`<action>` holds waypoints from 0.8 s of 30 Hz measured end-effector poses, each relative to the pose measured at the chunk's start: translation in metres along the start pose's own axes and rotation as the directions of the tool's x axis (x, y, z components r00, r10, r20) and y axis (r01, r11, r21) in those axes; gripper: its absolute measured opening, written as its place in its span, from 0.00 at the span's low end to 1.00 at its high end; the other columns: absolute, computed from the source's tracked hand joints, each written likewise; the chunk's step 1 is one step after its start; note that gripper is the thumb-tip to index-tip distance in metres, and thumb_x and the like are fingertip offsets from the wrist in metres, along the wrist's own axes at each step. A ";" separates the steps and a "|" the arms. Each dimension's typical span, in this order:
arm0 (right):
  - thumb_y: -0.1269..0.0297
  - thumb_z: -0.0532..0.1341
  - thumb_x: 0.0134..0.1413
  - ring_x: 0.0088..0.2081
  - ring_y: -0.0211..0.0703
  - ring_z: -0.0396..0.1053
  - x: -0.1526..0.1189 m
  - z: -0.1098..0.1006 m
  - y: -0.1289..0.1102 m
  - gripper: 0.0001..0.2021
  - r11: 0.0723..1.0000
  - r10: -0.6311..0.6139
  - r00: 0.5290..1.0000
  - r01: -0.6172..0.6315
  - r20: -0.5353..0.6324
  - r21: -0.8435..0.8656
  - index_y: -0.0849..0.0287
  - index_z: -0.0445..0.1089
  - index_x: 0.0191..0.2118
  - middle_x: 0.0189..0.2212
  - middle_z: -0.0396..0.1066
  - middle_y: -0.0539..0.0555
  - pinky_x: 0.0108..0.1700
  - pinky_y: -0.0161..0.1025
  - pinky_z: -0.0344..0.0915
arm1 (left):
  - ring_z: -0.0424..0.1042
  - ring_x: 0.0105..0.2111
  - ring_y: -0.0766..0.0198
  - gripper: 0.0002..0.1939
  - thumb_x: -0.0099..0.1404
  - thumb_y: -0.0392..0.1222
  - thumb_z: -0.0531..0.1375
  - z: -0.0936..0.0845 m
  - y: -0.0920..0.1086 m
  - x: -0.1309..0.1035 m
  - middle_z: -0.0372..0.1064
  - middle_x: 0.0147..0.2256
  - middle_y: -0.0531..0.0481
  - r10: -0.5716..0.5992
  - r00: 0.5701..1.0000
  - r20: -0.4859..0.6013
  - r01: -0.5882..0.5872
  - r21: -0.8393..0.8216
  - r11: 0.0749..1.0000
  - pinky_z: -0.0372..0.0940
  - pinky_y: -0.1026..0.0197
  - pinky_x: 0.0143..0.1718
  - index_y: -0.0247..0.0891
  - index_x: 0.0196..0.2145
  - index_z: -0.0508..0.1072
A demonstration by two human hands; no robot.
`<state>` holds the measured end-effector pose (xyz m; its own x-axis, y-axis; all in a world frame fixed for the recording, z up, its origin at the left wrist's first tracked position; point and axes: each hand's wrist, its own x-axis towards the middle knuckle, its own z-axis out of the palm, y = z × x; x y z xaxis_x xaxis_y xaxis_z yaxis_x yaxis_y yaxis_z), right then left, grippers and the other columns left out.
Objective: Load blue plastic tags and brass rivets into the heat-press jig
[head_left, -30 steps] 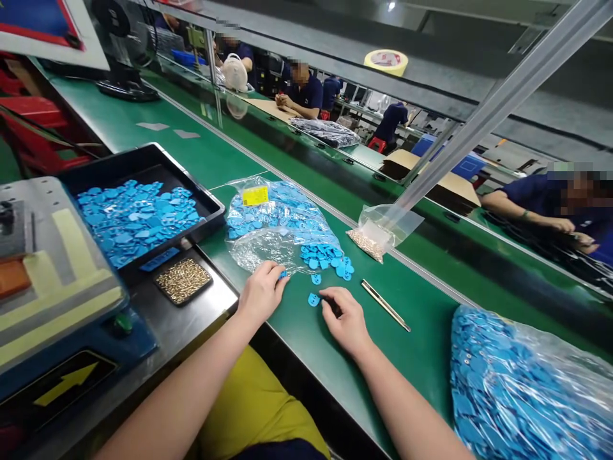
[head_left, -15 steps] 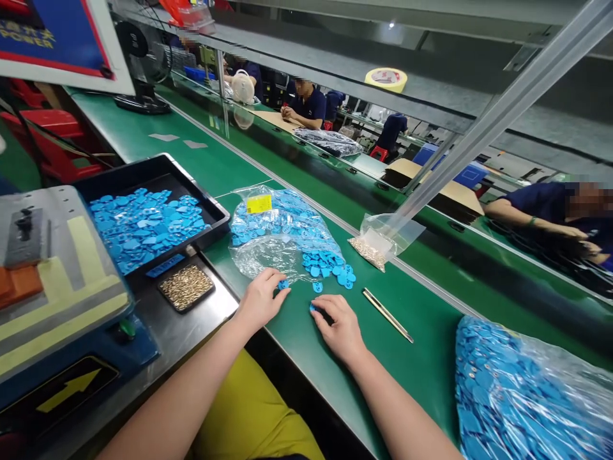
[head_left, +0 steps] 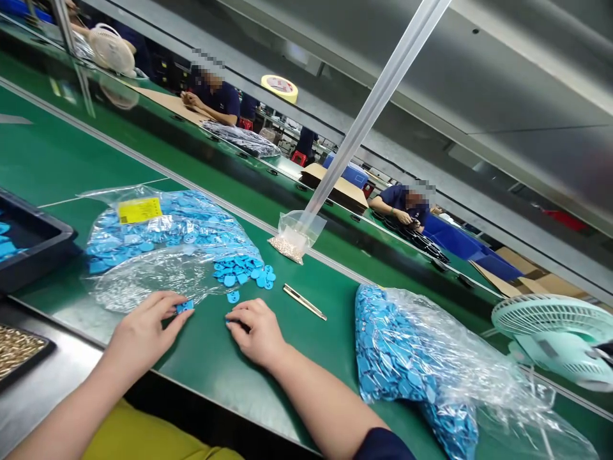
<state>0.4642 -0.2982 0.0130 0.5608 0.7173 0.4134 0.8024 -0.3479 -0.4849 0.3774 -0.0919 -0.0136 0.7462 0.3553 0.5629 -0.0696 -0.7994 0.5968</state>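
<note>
My left hand [head_left: 148, 326] pinches a small blue plastic piece [head_left: 184, 306] between thumb and fingers, just above the green table. To its right, my right hand [head_left: 256, 329] is closed in a pinch, with a bit of blue showing at the fingertips; most of what it grips is hidden. One loose blue piece [head_left: 233, 296] lies between and beyond the hands. Behind them an open clear bag [head_left: 158, 223] with a yellow label spills more blue pieces [head_left: 239, 271] from its mouth. A slim cutter-like tool [head_left: 305, 301] rests right of my right hand.
A larger bag of blue pieces [head_left: 397, 345] lies to the right, near a mint-green fan [head_left: 550, 332]. A small bag of metal parts [head_left: 290, 246] leans by the post. At left are a black tray [head_left: 38, 249] and a dish of brass-coloured parts [head_left: 19, 348]. Co-workers sit across the line.
The view has swung to the right, bringing the fan and the whole right-hand bag into sight. The blue piece in my left hand shows more fully; both hands keep their pinch.
</note>
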 end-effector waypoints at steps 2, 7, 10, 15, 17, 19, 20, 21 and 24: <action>0.67 0.61 0.54 0.40 0.42 0.69 0.000 -0.001 0.000 0.06 1.000 0.007 1.000 -0.007 -0.014 0.016 0.55 0.74 0.38 0.37 0.74 0.53 0.45 0.39 0.67 | 0.73 0.26 0.62 0.17 0.63 0.57 0.53 -0.001 0.001 0.001 0.70 0.37 0.49 -0.004 1.000 0.005 0.004 -0.001 1.000 0.69 0.60 0.30 0.42 0.35 0.71; 0.68 0.61 0.54 0.39 0.41 0.69 0.000 0.001 0.001 0.05 1.000 0.002 1.000 -0.002 -0.025 0.026 0.56 0.74 0.36 0.36 0.74 0.53 0.44 0.38 0.67 | 0.73 0.27 0.62 0.18 0.62 0.59 0.53 -0.001 0.000 0.001 0.71 0.37 0.48 -0.011 1.000 0.028 0.011 -0.022 1.000 0.70 0.60 0.30 0.42 0.35 0.71; 0.68 0.61 0.54 0.40 0.41 0.69 0.000 0.001 0.002 0.05 1.000 0.006 1.000 -0.006 -0.020 0.030 0.56 0.74 0.37 0.37 0.75 0.53 0.44 0.38 0.67 | 0.73 0.27 0.61 0.18 0.62 0.59 0.53 -0.002 -0.001 0.002 0.71 0.37 0.48 -0.007 0.999 0.042 0.008 -0.035 0.999 0.70 0.60 0.30 0.43 0.35 0.71; 0.67 0.61 0.54 0.40 0.41 0.70 0.000 0.000 0.002 0.05 1.000 0.002 1.000 -0.001 -0.026 0.030 0.56 0.73 0.38 0.36 0.75 0.53 0.45 0.38 0.67 | 0.73 0.27 0.61 0.19 0.61 0.60 0.53 -0.007 0.003 0.003 0.71 0.36 0.48 -0.012 0.999 0.049 0.016 -0.069 0.997 0.69 0.61 0.27 0.43 0.33 0.72; 0.67 0.60 0.55 0.39 0.41 0.70 0.001 -0.001 0.001 0.05 1.000 -0.002 1.000 0.003 -0.027 0.029 0.56 0.72 0.37 0.36 0.75 0.53 0.45 0.38 0.67 | 0.72 0.27 0.62 0.20 0.61 0.62 0.53 -0.009 0.007 0.004 0.71 0.35 0.48 -0.023 0.998 0.051 0.027 -0.082 0.996 0.69 0.62 0.25 0.43 0.32 0.72; 0.67 0.60 0.55 0.39 0.41 0.71 0.001 -0.001 0.001 0.04 1.000 0.005 1.000 -0.004 -0.021 0.029 0.56 0.72 0.36 0.36 0.75 0.53 0.45 0.38 0.67 | 0.72 0.27 0.63 0.22 0.60 0.65 0.53 -0.011 0.010 0.004 0.71 0.35 0.50 -0.052 0.997 0.055 0.056 -0.083 0.995 0.68 0.63 0.24 0.44 0.32 0.72; 0.67 0.60 0.55 0.39 0.41 0.71 0.001 -0.001 0.001 0.04 0.999 0.011 1.000 -0.010 -0.022 0.032 0.55 0.72 0.36 0.36 0.75 0.53 0.45 0.39 0.67 | 0.72 0.27 0.64 0.22 0.60 0.65 0.53 -0.012 0.011 0.004 0.70 0.35 0.51 -0.068 0.996 0.062 0.073 -0.082 0.994 0.68 0.64 0.23 0.44 0.32 0.72; 0.67 0.60 0.54 0.39 0.41 0.71 0.002 -0.001 0.001 0.04 0.999 0.017 1.000 -0.016 -0.026 0.037 0.55 0.72 0.36 0.36 0.75 0.53 0.45 0.39 0.67 | 0.71 0.27 0.64 0.23 0.60 0.66 0.53 -0.014 0.012 0.004 0.70 0.35 0.52 -0.085 0.994 0.067 0.091 -0.081 0.993 0.68 0.64 0.23 0.45 0.32 0.72; 0.67 0.61 0.54 0.40 0.40 0.71 0.003 -0.001 0.001 0.04 0.998 0.028 0.998 -0.024 -0.058 0.064 0.55 0.72 0.35 0.35 0.75 0.53 0.46 0.38 0.67 | 0.70 0.28 0.66 0.22 0.60 0.66 0.53 -0.016 0.013 0.004 0.69 0.36 0.53 -0.108 0.993 0.057 0.112 -0.087 0.990 0.67 0.66 0.22 0.45 0.33 0.71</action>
<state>0.4663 -0.2970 0.0143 0.5941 0.6710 0.4436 0.7738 -0.3262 -0.5430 0.3683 -0.0929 0.0054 0.7857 0.4113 0.4621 -0.0430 -0.7089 0.7040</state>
